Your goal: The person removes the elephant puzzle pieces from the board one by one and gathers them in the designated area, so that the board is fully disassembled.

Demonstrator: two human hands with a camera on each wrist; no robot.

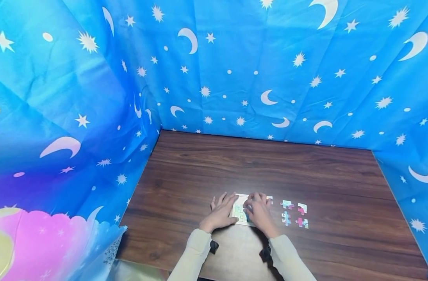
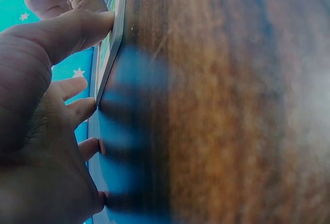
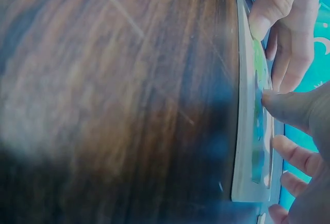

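Note:
A jigsaw puzzle in a pale frame point(image 1: 243, 223) lies on the table beneath both hands, its left part filled with light green pieces. My left hand point(image 1: 221, 214) steadies the frame's left side, fingers spread; its thumb point(image 2: 98, 25) presses the near edge. Over the puzzle's right part is my right hand point(image 1: 260, 214), its thumb point(image 3: 289, 108) touching the surface beside blue and green pieces point(image 3: 257, 157). The spread fingers of that hand rest toward the frame's right side. They partly hide the puzzle, and no piece shows clearly between them.
Right of the frame lie several loose pieces, among them a blue-pink one point(image 1: 287, 204), a pink-white one point(image 1: 302, 208), a light blue one point(image 1: 286, 218) and a pink-green one point(image 1: 302, 223). A blue star-and-moon curtain point(image 1: 231, 74) borders the brown wooden table point(image 1: 200, 168).

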